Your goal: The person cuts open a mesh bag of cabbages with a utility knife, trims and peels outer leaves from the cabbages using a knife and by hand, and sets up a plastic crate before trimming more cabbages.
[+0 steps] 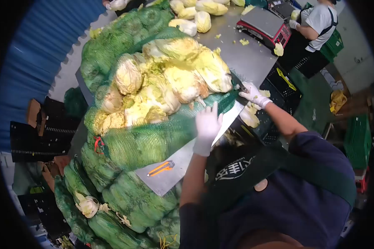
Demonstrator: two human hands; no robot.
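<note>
An opened green mesh bag (149, 143) lies on the metal table (164, 178), with several yellow-white cabbages (183, 83) exposed in it. My left hand (207, 126), in a white glove, rests at the near edge of the bag with its fingers spread and nothing held. To the right, my right hand (254, 95), also gloved, is closed around the handle of a dark knife (238, 81). The knife's blade points toward the rightmost exposed cabbage. An orange box cutter (161, 168) lies on the table's near corner.
Full green mesh bags (139, 199) are piled below the table at the left. Loose cabbages (203, 21) and a red scale (264, 25) are at the back. Black crates (278, 97) stand right of the table. A co-worker (318, 25) is at the upper right; another person's gloved hand (117, 5) is at the top.
</note>
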